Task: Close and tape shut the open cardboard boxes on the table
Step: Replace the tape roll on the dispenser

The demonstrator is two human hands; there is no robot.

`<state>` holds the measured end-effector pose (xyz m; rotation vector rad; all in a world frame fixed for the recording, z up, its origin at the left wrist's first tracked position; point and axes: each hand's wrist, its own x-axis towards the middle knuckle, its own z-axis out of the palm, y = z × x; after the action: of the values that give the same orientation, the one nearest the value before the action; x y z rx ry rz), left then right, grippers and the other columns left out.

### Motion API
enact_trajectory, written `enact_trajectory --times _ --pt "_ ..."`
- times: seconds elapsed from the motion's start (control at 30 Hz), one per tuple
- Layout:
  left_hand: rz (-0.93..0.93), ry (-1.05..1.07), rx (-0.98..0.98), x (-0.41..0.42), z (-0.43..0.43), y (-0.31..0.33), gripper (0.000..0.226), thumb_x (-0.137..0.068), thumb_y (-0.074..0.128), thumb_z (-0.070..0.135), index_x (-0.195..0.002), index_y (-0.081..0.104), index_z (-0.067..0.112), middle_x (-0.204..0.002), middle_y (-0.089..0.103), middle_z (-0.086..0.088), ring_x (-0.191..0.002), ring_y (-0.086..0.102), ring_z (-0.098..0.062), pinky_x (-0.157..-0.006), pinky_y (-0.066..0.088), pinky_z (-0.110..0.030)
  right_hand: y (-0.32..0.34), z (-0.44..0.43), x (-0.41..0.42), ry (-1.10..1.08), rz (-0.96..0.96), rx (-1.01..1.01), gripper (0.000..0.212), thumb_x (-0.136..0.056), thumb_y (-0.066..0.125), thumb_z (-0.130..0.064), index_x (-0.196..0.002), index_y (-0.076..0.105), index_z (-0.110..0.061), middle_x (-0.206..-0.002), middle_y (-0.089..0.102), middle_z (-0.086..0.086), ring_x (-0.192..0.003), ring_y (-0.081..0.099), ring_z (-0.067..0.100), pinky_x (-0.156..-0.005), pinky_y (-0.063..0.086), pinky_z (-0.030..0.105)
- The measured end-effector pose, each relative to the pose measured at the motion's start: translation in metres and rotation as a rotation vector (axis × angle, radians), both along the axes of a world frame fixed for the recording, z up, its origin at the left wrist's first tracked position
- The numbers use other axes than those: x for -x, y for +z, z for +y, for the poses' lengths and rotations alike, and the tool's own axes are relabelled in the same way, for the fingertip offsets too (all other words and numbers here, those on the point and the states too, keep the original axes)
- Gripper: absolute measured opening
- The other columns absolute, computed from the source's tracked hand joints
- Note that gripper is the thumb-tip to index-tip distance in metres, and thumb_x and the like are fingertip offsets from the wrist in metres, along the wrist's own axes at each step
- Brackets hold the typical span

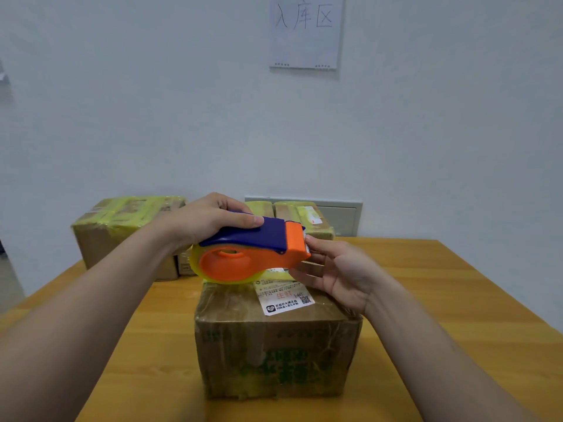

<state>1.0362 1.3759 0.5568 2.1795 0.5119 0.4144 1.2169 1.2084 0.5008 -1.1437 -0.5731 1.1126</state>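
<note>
A closed cardboard box (274, 345) with a white shipping label on top stands in the middle of the table. Just above its far edge I hold an orange and blue tape dispenser (243, 254) loaded with a yellowish clear roll. My left hand (210, 219) grips the blue handle from above. My right hand (335, 269) is at the dispenser's cutter end, its fingertips pinching the loose tape end (278, 271) below the blade.
The wooden table (441, 300) runs up to a white wall. Taped boxes stand at its far side: a large one (122, 229) at the left and another (304, 217) behind the dispenser. A paper sign (306, 32) hangs on the wall.
</note>
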Motion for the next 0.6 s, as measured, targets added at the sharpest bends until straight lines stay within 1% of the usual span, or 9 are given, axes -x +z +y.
enact_trajectory --times 0.1,0.13,0.2,0.27,0.33,0.4,0.47,0.53,0.6 --pt "-0.007 0.009 0.008 0.0007 -0.0019 0.0003 0.053 -0.064 0.075 0.075 -0.086 0.080 0.027 -0.090 0.079 -0.003 -0.074 0.074 -0.017 -0.064 0.053 -0.023 0.0013 0.0028 0.0010 -0.016 0.000 0.029 0.018 -0.102 0.062 -0.022 -0.113 0.065 -0.008 -0.113 0.072 0.021 -0.102 0.072 0.032 -0.072 0.064 0.037" --pt "-0.013 0.020 0.017 0.0008 -0.0029 0.0007 0.044 -0.071 0.076 0.070 -0.082 0.080 0.027 -0.086 0.078 -0.002 -0.070 0.072 -0.016 -0.064 0.052 -0.024 0.0012 0.0043 0.0012 -0.022 0.006 0.037 0.021 -0.103 0.061 -0.026 -0.113 0.065 -0.008 -0.113 0.072 0.020 -0.104 0.072 0.033 -0.076 0.064 0.040" --pt "-0.027 0.057 0.034 0.0008 -0.0042 0.0009 0.032 -0.080 0.073 0.060 -0.073 0.078 0.029 -0.076 0.074 0.000 -0.063 0.067 -0.013 -0.064 0.048 -0.024 0.0002 0.0073 0.0010 0.001 0.042 0.056 0.037 -0.105 0.055 -0.038 -0.119 0.064 -0.005 -0.120 0.070 0.022 -0.112 0.070 0.036 -0.086 0.062 0.047" --pt "-0.038 0.077 0.050 0.0005 -0.0043 0.0008 0.028 -0.081 0.070 0.054 -0.071 0.078 0.030 -0.073 0.072 0.000 -0.061 0.064 -0.013 -0.065 0.046 -0.025 -0.0013 0.0091 0.0017 0.073 0.079 0.054 0.050 -0.105 0.050 -0.046 -0.127 0.061 -0.002 -0.125 0.069 0.025 -0.115 0.069 0.040 -0.095 0.058 0.053" --pt "-0.044 0.072 0.057 0.0008 -0.0054 0.0008 0.028 -0.080 0.070 0.053 -0.072 0.078 0.028 -0.074 0.073 -0.001 -0.061 0.064 -0.013 -0.064 0.047 -0.024 -0.0007 0.0081 0.0051 0.142 0.102 0.015 0.047 -0.106 0.049 -0.042 -0.133 0.059 -0.005 -0.127 0.068 0.026 -0.112 0.070 0.044 -0.098 0.056 0.056" --pt "-0.052 0.059 0.064 0.0007 -0.0054 0.0005 0.029 -0.080 0.071 0.053 -0.075 0.078 0.025 -0.077 0.074 -0.003 -0.064 0.066 -0.014 -0.065 0.048 -0.025 0.0026 0.0069 0.0083 0.138 0.104 -0.022 0.038 -0.106 0.054 -0.030 -0.134 0.055 -0.005 -0.127 0.066 0.028 -0.106 0.072 0.045 -0.092 0.059 0.054" --pt "-0.058 0.057 0.065 0.0011 -0.0044 0.0000 0.031 -0.080 0.074 0.054 -0.079 0.079 0.023 -0.081 0.075 -0.006 -0.066 0.068 -0.015 -0.066 0.050 -0.026 0.0055 0.0074 0.0091 0.089 0.104 -0.040 0.035 -0.103 0.060 -0.022 -0.132 0.054 -0.003 -0.123 0.067 0.029 -0.101 0.074 0.042 -0.082 0.063 0.050" --pt "-0.065 0.051 0.058 0.0015 -0.0029 -0.0002 0.038 -0.080 0.077 0.061 -0.081 0.079 0.023 -0.083 0.076 -0.006 -0.068 0.069 -0.015 -0.065 0.051 -0.026 0.0067 0.0083 0.0076 0.037 0.099 -0.051 0.033 -0.101 0.062 -0.018 -0.129 0.057 -0.001 -0.110 0.072 0.027 -0.094 0.076 0.037 -0.072 0.065 0.044" --pt "-0.067 0.038 0.049 0.0019 -0.0016 -0.0003 0.046 -0.071 0.076 0.068 -0.083 0.079 0.024 -0.087 0.077 -0.007 -0.070 0.070 -0.016 -0.063 0.053 -0.023 0.0067 0.0092 0.0064 -0.006 0.087 -0.047 0.029 -0.102 0.061 -0.018 -0.126 0.061 -0.001 -0.094 0.076 0.022 -0.084 0.078 0.032 -0.066 0.065 0.041"
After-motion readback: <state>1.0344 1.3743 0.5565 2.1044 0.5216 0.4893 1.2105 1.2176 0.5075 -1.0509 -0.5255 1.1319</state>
